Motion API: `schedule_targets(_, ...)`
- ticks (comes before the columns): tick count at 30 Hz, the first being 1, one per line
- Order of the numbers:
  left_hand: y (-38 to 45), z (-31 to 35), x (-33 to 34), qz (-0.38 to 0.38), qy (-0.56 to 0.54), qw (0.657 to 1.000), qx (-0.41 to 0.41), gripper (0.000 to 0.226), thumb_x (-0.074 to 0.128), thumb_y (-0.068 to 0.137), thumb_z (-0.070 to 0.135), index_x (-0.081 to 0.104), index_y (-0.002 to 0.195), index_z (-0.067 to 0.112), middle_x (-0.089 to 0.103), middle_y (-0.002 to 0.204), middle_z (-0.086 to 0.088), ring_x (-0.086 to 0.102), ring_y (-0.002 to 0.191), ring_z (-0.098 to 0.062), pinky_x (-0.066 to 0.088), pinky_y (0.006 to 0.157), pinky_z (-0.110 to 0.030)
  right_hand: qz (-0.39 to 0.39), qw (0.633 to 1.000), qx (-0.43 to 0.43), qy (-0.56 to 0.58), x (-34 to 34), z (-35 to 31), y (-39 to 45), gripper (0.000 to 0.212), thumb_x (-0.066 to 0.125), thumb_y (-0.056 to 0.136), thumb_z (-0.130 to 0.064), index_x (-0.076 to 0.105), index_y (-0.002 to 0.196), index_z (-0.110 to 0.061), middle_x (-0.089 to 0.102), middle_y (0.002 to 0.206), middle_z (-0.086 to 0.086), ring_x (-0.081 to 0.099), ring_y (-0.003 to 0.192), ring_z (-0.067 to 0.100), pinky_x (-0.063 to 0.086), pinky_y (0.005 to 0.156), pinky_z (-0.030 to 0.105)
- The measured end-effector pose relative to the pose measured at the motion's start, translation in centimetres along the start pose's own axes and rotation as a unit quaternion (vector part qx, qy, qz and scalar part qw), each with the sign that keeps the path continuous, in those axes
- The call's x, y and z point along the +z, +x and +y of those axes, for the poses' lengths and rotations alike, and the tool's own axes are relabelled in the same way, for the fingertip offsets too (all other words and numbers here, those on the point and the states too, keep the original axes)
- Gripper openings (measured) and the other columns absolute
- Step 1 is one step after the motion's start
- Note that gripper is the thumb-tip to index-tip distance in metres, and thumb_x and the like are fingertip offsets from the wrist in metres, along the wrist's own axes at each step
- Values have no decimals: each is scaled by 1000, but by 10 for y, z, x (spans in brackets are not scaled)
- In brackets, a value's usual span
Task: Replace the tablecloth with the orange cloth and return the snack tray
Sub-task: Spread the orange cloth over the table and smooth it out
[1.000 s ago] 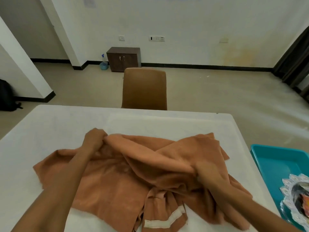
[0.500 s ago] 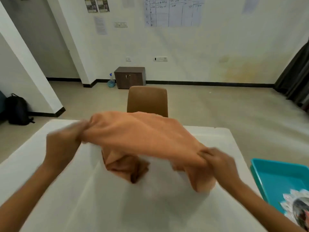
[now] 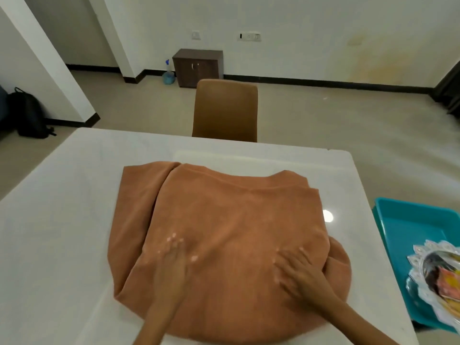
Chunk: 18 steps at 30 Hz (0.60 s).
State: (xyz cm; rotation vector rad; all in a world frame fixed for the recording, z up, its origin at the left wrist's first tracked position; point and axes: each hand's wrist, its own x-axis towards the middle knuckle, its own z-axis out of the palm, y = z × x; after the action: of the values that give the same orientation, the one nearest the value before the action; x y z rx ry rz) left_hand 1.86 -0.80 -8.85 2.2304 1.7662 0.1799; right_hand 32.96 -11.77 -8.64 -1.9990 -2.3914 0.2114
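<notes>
The orange cloth [image 3: 224, 215] lies on the white table [image 3: 62, 232], partly folded over itself on its left and right sides. My left hand [image 3: 171, 255] rests flat on it with fingers spread, near its front left. Palm down, my right hand [image 3: 298, 267] presses on its front right, fingers apart. The snack tray [image 3: 438, 277], a white scalloped dish holding coloured snack packets, sits inside a teal tub [image 3: 408, 225] to the right of the table.
A brown chair [image 3: 225, 113] stands at the table's far edge. Beyond it are a small dark cabinet [image 3: 198, 67] and a blue spray bottle [image 3: 168, 75] by the wall. A black backpack [image 3: 28, 115] leans at the far left.
The cloth was bunched on the table, then lifted and shaken out in both hands. Now it lies spread on the table, and both hands have let go and rest flat on it.
</notes>
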Motion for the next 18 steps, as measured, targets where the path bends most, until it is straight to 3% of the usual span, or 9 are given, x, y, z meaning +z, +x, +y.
schedule_targets(2, 2, 36, 34, -22, -11, 1000, 10, 86, -3, 86, 69, 14, 151, 16, 0, 159, -8, -1, 147, -23, 2, 118, -40, -5, 995, 98, 10, 13, 3, 15, 61, 20, 96, -58, 31, 146, -25, 18, 156, 5, 17, 145, 25, 2, 117, 47)
schedule_targets(3, 3, 50, 52, -38, 0, 999, 22, 74, 9, 92, 65, 8, 151, 21, -7, 159, -6, -6, 147, -22, 0, 118, -41, -40, 990, 136, 9, 24, 5, 19, 64, 19, 95, -61, 11, 149, -28, -5, 157, 2, -4, 146, 23, -9, 116, 46)
schedule_targets(5, 3, 61, 80, -82, 16, 996, 21, 68, 18, 95, 60, -1, 151, 27, -17, 157, -5, -10, 147, -21, -2, 118, -40, -74, 985, 158, -8, 42, 8, 17, 69, 14, 92, -65, -3, 148, -30, -18, 155, 1, -18, 144, 22, -18, 114, 45)
schedule_targets(7, -2, 60, 96, -75, 28, 997, 13, 69, 13, 91, 63, 0, 151, 29, -12, 158, -3, -4, 147, -21, 2, 118, -40, -87, 983, 158, -3, 48, 8, 11, 70, 14, 91, -65, 12, 149, -27, 1, 158, 3, 1, 146, 25, -12, 116, 45)
schedule_targets(9, -6, 58, 99, -53, 7, 998, 19, 68, 16, 90, 61, 13, 151, 29, 5, 159, -3, 7, 147, -21, 9, 117, -41, -65, 987, 144, -4, 55, 15, 1, 66, 19, 93, -62, 23, 149, -26, 18, 157, 2, 18, 145, 23, -1, 116, 42)
schedule_targets(15, -3, 50, 110, -23, -4, 999, 42, 66, 27, 91, 58, 21, 150, 28, 16, 159, -3, 14, 146, -19, 11, 116, -39, -69, 986, 152, 20, 63, 23, -17, 64, 16, 94, -61, 8, 150, -32, 4, 159, -6, 1, 147, 14, -3, 119, 38)
schedule_targets(16, -3, 50, 112, -21, -7, 999, 41, 67, 28, 91, 58, 22, 150, 27, 16, 158, -3, 15, 146, -19, 12, 116, -40, -67, 986, 154, 23, 60, 22, -15, 62, 16, 95, -61, 13, 150, -32, 7, 158, -6, 4, 147, 14, -3, 120, 38)
schedule_targets(18, -2, 51, 115, -16, -12, 999, 42, 67, 28, 91, 57, 22, 150, 27, 16, 159, -3, 14, 146, -19, 12, 116, -40, -23, 983, 171, 56, 48, 23, 0, 55, 21, 97, -55, 37, 143, -29, 29, 154, -4, 27, 141, 17, 10, 119, 36)
